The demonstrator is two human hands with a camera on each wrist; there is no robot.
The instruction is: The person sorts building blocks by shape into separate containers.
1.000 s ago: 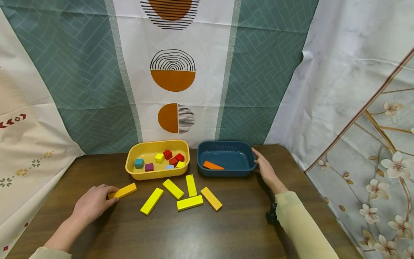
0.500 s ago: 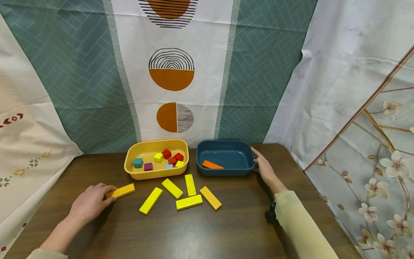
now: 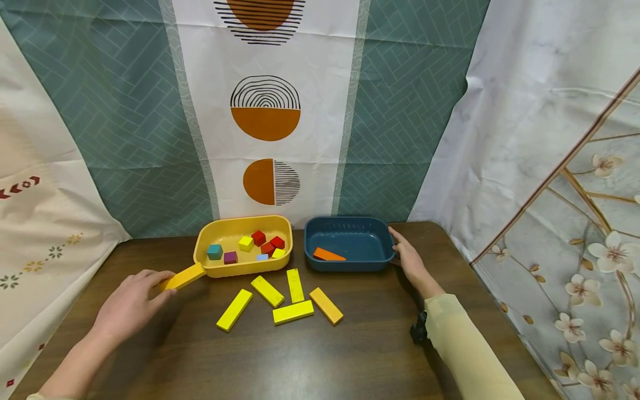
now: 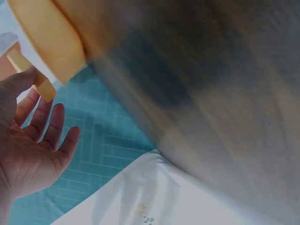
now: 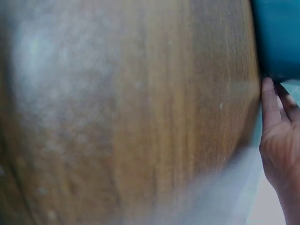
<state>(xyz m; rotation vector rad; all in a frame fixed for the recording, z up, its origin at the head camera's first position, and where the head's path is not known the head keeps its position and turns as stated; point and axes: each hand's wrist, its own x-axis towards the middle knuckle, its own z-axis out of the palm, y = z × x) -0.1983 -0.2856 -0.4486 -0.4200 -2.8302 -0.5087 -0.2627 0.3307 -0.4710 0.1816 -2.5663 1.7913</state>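
My left hand [image 3: 131, 304] pinches the near end of a yellow-orange rectangular block [image 3: 188, 275] between thumb and fingers. In the left wrist view that block [image 4: 44, 86] sits between thumb and forefinger, while the other fingers of the hand [image 4: 35, 150] are spread loosely. It is raised off the table, its far end by the left corner of the yellow bin [image 3: 220, 272]. Straight fingers of my right hand [image 3: 414, 266] touch the right end of the dark blue bin [image 3: 350, 266]; the right wrist view shows this hand [image 5: 281, 136] against the bin's wall [image 5: 286, 42].
Several small coloured cubes lie in the yellow bin. One orange block [image 3: 328, 254] lies in the blue bin. In front are yellow blocks [image 3: 235, 310], [image 3: 268, 291], [image 3: 295, 285], [image 3: 293, 313] and a yellow-orange block [image 3: 326, 306] on the brown table [image 3: 280, 361]. Patterned cloths hang behind.
My left hand has lifted the yellow-orange block off the table and shifted slightly left and up with it. The right hand has stayed at the blue bin.
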